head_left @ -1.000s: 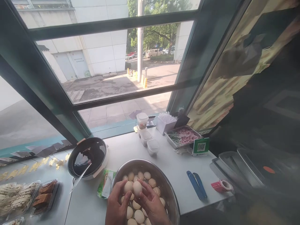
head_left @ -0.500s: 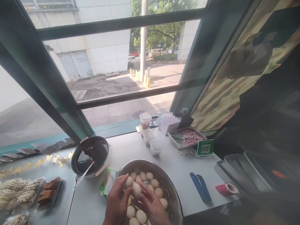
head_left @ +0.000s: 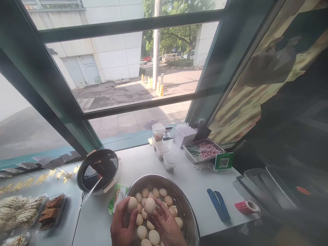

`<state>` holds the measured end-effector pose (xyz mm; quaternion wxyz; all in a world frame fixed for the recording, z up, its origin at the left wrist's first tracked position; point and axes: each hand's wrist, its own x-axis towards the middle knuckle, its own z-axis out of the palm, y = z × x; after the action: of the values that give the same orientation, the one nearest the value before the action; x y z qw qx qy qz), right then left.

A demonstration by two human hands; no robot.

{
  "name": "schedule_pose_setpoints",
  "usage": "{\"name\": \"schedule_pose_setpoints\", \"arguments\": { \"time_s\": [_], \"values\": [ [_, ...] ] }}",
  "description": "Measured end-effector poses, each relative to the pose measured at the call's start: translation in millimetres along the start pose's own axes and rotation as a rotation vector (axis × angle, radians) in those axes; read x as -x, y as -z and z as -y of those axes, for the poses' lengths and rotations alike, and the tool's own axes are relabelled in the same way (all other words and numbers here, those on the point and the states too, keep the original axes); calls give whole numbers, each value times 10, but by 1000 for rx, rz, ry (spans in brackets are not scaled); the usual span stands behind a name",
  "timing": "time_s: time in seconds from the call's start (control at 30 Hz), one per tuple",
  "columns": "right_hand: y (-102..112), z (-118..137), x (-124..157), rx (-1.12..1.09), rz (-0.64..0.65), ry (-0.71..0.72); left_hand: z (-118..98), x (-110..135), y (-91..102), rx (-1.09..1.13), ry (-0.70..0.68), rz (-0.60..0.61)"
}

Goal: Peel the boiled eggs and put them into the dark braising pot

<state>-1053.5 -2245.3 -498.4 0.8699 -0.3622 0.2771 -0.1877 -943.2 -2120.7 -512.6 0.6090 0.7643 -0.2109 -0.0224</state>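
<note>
Over a large steel bowl (head_left: 190, 208) my two hands each hold a pale egg. My left hand (head_left: 121, 218) grips one egg (head_left: 132, 205) between thumb and fingers, above the bowl's left side. In my right hand (head_left: 167, 222) is another egg (head_left: 150, 206), held at the fingertips a short way to the right of the first, the two apart. Below them several more eggs (head_left: 141, 232) lie in the bowl, which seems to hold water. A green packet (head_left: 116, 198) lies against the bowl's left side.
A black pot of dark liquid (head_left: 88, 177) with a ladle handle stands left. Packed cakes (head_left: 50, 213) lie at far left. Behind the bowl are lidded plastic tubs (head_left: 170, 161) and a metal tray (head_left: 202, 150). To the right lie a blue folded tool (head_left: 219, 205) and a red roll (head_left: 247, 206).
My hands have moved apart: the left hand with its egg went left and slightly down. The right hand's egg stayed nearly in place, so a gap now separates the two eggs.
</note>
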Motion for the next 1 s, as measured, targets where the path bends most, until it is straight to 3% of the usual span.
{"name": "schedule_pose_setpoints", "arguments": {
  "time_s": [0.13, 0.27, 0.4, 0.43, 0.63, 0.77, 0.9, 1.0],
  "values": [
    [38, -64, -17, -28, -3, 6, -54, -69, 11, 3, -97, 122],
    [58, -110, -31, -40, -4, -3, -97, -155, 40, -48, -127, 43],
    [63, -134, -45, -36, 19, -6, -84, -261, 95, -59, -229, 323],
    [68, -137, -49, -30, 19, -9, -71, -286, 112, -63, -218, 339],
    [72, -120, -46, 29, -21, -8, 76, -263, 167, 59, 8, 158],
    [76, -150, -87, 76, -64, 0, 165, -122, 65, 213, 113, 334],
    [179, -297, -190, 176, -69, 11, 152, -59, -55, 82, 90, 465],
    [253, -408, -220, 245, -53, -57, 125, -98, -41, -24, 37, 573]
  ]
}}
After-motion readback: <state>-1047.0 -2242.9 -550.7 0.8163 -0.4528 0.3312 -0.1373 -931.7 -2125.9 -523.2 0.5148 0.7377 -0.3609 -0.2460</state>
